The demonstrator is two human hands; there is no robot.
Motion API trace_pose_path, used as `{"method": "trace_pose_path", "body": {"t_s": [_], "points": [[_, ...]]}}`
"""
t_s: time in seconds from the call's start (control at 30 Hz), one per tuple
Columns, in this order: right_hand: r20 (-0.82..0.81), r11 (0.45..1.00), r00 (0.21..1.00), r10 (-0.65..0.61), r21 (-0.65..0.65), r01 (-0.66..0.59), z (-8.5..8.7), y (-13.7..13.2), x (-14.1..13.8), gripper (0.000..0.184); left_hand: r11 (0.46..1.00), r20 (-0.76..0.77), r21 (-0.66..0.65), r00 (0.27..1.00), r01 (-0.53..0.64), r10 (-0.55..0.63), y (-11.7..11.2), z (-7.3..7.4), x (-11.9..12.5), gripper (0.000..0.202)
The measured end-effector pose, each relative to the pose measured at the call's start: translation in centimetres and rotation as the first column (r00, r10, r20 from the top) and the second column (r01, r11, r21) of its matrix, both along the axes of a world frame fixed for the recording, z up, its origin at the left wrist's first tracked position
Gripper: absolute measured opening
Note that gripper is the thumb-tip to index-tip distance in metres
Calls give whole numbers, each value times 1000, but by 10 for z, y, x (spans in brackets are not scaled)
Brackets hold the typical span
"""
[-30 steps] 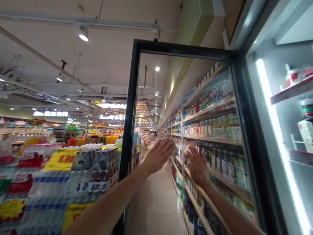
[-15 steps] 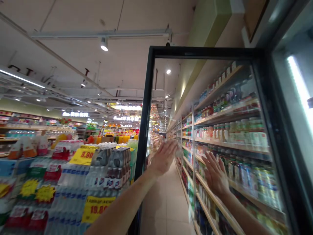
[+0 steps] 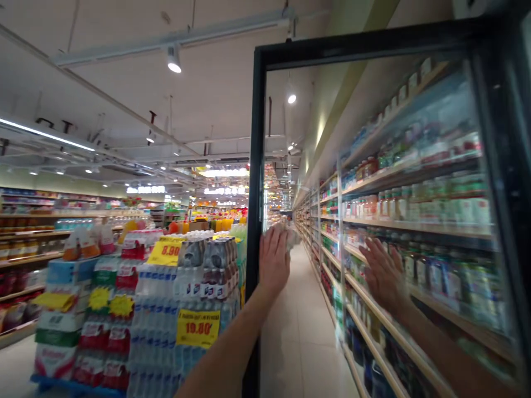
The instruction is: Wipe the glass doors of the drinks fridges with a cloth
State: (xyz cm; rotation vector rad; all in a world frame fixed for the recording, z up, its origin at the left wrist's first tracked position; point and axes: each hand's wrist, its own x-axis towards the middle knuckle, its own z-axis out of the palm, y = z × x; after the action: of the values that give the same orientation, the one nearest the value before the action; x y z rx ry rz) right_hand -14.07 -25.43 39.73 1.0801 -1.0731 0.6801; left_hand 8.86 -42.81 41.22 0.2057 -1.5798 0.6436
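My left hand [image 3: 274, 260] lies on a pale, crumpled cloth [image 3: 293, 237] against the glass of a door, close to the left upright of its black frame [image 3: 256, 166]. The cloth shows only past the fingertips; the hand covers the rest. Lower on the right, my right hand [image 3: 384, 273] is at the glass pane [image 3: 315, 110], fingers stretched and somewhat spread, with nothing seen in it. Whether its palm touches the pane is not clear. The door stands swung open, and shelves show through it.
Shelves of bottled drinks [image 3: 443, 207] run along the right. To the left stand stacked packs of bottled water [image 3: 155, 315] with yellow price signs [image 3: 198, 329]. A tiled aisle floor [image 3: 286, 354] stretches ahead. More shelving [image 3: 29, 232] lines the far left.
My left hand has slid with the cloth leftward over the glass toward the frame's upright. The right hand keeps about the same place on the door. My view has tilted down and turned slightly left.
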Motion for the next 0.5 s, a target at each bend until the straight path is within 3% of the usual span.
{"method": "trace_pose_path", "body": {"t_s": [0.03,0.1,0.2,0.27,0.4,0.43,0.5], "points": [[3,1000,1000,-11,1,11,1,0,1,55,1000,43,-28,999,2,-1,1,-3,-1,44],[6,1000,999,-31,2,31,2,0,4,56,979,256,-200,967,29,23,3,-23,-2,44],[10,999,999,-41,9,41,3,2,5,56,889,506,-440,852,125,130,3,-55,0,43],[21,999,999,-39,10,39,3,2,5,54,889,516,-444,844,115,149,0,-54,2,42],[48,999,998,-35,26,34,3,3,5,53,981,313,-186,942,-62,119,-8,-27,2,44],[48,999,998,-32,29,31,3,3,5,53,979,322,-199,940,-48,111,-7,-27,2,44],[44,999,999,-32,29,31,3,3,5,54,932,476,-353,873,80,105,-3,-37,0,42]]}}
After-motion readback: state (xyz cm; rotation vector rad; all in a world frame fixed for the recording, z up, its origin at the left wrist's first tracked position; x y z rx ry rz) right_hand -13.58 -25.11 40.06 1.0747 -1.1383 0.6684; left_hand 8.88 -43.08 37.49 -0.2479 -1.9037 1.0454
